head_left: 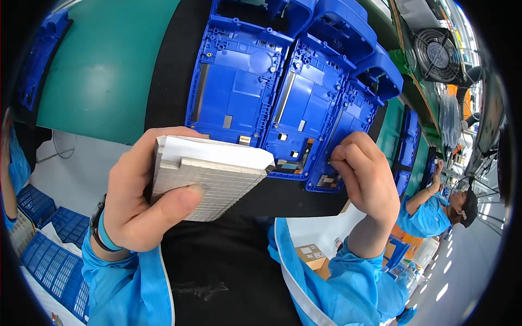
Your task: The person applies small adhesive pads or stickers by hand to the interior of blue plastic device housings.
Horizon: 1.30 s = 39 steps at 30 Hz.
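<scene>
My left hand (136, 198) grips a thick stack of white-backed sheets (223, 176) scored into small grey rectangular pads, its thumb lying across the pads. Beyond the stack, three open blue plastic housings stand side by side: a left one (247, 81), a middle one (311, 100) and a right one (354, 111). Small grey and white pads sit inside the left and middle housings. Over the lower end of the right housing, my right hand (370, 176) is closed in a pinch, fingertips pointing into it. Whatever is between those fingertips is too small to make out.
The housings rest on a black mat (174, 76) over a green surface (103, 70). Another blue housing (41, 65) lies far left; more (408, 144) stand at right. Blue crates (54, 263) are at lower left. A person in blue (435, 209) works at right, below a fan (436, 54).
</scene>
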{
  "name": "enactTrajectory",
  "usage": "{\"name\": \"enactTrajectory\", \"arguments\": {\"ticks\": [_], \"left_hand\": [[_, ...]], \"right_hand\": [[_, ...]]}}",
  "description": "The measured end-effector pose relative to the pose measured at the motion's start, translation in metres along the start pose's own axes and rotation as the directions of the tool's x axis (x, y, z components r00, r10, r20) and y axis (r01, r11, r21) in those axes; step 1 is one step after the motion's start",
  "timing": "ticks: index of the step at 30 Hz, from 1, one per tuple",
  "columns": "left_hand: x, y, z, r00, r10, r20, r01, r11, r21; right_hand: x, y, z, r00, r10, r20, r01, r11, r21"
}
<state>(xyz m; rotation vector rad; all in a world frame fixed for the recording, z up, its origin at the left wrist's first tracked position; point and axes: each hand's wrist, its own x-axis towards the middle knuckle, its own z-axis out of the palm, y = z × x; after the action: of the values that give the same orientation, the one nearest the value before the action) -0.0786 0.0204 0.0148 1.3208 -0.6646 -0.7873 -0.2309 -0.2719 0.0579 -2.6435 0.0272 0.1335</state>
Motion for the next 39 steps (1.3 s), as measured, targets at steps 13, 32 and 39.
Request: {"name": "enactTrajectory", "arguments": {"ticks": [13,32,39], "left_hand": [[0.000,0.002,0.001,1.000,0.016,-0.016,-0.015,0.999,0.036],[0.004,0.005,0.017,0.996,-0.012,0.085,0.012,1.000,0.001],[0.004,0.008,0.021,0.991,-0.063,0.117,0.065,0.998,-0.017]], "right_hand": [[0.001,-0.003,0.002,0.998,-0.024,-0.059,0.018,0.995,-0.101],[-0.033,0.006,0.017,0.987,0.058,-0.147,-0.066,0.997,-0.050],[-0.033,0.005,0.016,0.989,0.036,-0.146,-0.047,0.996,-0.076]]}}
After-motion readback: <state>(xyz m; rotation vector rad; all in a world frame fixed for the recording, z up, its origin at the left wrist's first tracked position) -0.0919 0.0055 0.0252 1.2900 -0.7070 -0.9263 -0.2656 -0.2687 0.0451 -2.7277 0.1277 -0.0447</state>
